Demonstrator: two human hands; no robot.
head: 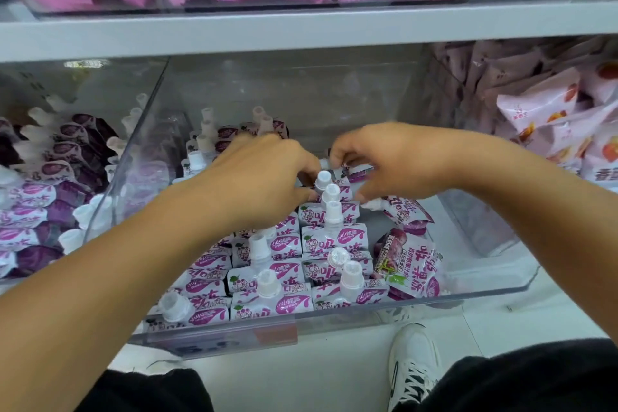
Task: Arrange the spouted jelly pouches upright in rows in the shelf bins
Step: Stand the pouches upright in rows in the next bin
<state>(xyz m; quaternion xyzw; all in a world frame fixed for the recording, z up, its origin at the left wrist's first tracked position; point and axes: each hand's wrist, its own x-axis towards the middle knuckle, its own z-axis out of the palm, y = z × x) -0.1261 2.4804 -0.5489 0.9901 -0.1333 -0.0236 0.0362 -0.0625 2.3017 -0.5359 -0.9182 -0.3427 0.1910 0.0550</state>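
Purple-and-white spouted jelly pouches (334, 237) stand in rows along the left and middle of the clear shelf bin (485, 288); two loose pouches (409, 257) lie tilted at the right, beside the rows. Both hands work at the far end of the middle row. The left hand (264, 170) has curled fingers at a pouch top by the white caps; the right hand (391, 160) pinches what looks like a pouch edge, though its fingertips are partly hidden. The step in hand seems to be squaring up that row. Next, probably, the tilted pouches need lifting upright into the gap on the right.
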